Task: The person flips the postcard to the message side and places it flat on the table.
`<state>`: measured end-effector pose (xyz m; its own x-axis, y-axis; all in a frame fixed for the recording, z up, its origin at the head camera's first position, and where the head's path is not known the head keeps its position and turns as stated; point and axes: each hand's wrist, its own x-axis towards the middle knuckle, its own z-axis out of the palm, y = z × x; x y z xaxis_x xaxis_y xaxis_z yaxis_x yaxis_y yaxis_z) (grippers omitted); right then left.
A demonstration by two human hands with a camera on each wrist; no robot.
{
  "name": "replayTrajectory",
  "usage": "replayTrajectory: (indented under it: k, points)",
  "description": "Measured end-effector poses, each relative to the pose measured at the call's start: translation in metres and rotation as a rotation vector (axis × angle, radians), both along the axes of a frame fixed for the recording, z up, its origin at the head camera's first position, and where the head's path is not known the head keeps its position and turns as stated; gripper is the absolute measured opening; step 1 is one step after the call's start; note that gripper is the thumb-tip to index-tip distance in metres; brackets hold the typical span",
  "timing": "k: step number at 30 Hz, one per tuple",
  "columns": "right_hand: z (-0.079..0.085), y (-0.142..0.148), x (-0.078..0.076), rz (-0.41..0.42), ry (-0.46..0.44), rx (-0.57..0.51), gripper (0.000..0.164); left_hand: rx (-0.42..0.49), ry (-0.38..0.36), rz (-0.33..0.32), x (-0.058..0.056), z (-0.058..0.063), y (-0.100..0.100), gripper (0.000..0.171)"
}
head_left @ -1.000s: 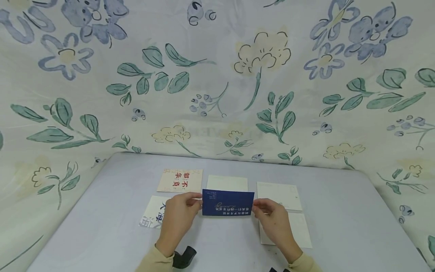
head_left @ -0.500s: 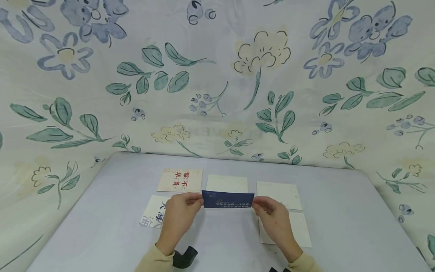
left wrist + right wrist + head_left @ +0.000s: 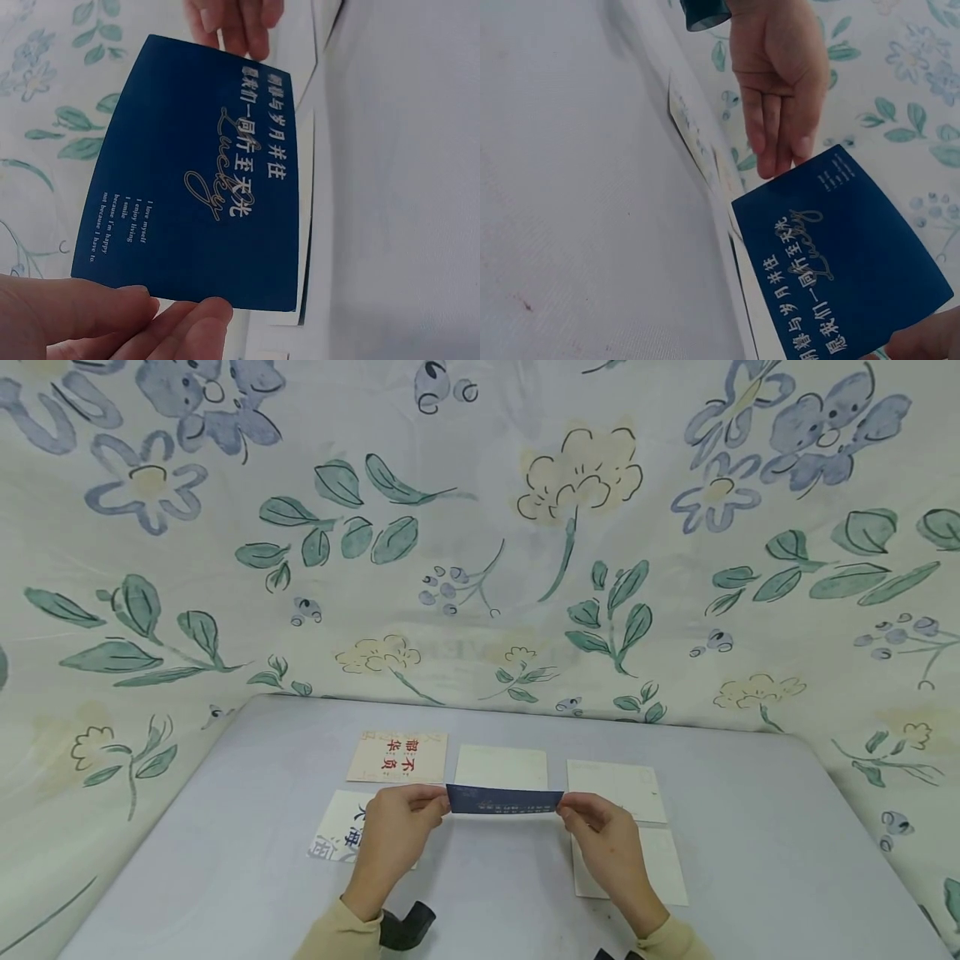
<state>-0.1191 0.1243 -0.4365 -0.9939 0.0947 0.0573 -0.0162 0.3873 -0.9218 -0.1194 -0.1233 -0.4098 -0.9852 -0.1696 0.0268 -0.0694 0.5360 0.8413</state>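
A dark blue postcard with white lettering is held level above the table, tilted so its printed face looks narrow in the head view. My left hand pinches its left edge between thumb and fingers. On the opposite edge, my right hand pinches it the same way. The left wrist view shows the postcard slightly bowed, with gold "Lucky" script and Chinese characters. In the right wrist view the postcard slants between both hands.
On the white table lie a red-lettered card and a blue-lettered card at left. A blank cream card is behind the postcard. Two pale cards, one farther back, one nearer, lie right. Floral cloth hangs behind.
The blue postcard has tipped toward flat, so its face shows as a thinner strip in the head view. Both hands keep their pinch and have barely moved.
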Motion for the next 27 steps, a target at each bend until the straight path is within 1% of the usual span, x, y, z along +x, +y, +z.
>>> replayTrajectory:
  k: [5, 11, 17, 21, 24, 27]
  points:
    - [-0.001, 0.001, -0.0006, 0.016, 0.007, -0.026, 0.01, 0.014, -0.025, 0.009, -0.001, -0.0004, -0.0002, 0.014]
    - [-0.0015, 0.0017, -0.001, 0.022, -0.007, -0.067, 0.013, 0.036, -0.024, 0.007, -0.0018, -0.0021, -0.0006, 0.014]
    - [-0.0028, 0.0023, -0.0012, 0.029, -0.014, -0.109, 0.017, 0.085, -0.029, -0.006, -0.0025, -0.0021, -0.0009, 0.015]
    - [-0.003, 0.0025, -0.0019, 0.028, -0.013, -0.115, 0.017, 0.108, -0.034, -0.002, -0.0032, -0.0021, -0.001, 0.015]
    - [-0.0034, 0.0028, -0.002, 0.029, -0.017, -0.113, 0.021, 0.129, -0.031, -0.004, -0.0037, -0.0023, -0.0014, 0.015]
    - [-0.0034, 0.0037, -0.0024, 0.043, -0.03, -0.172, 0.026, 0.151, -0.026, -0.006, -0.0044, -0.0026, -0.0018, 0.015]
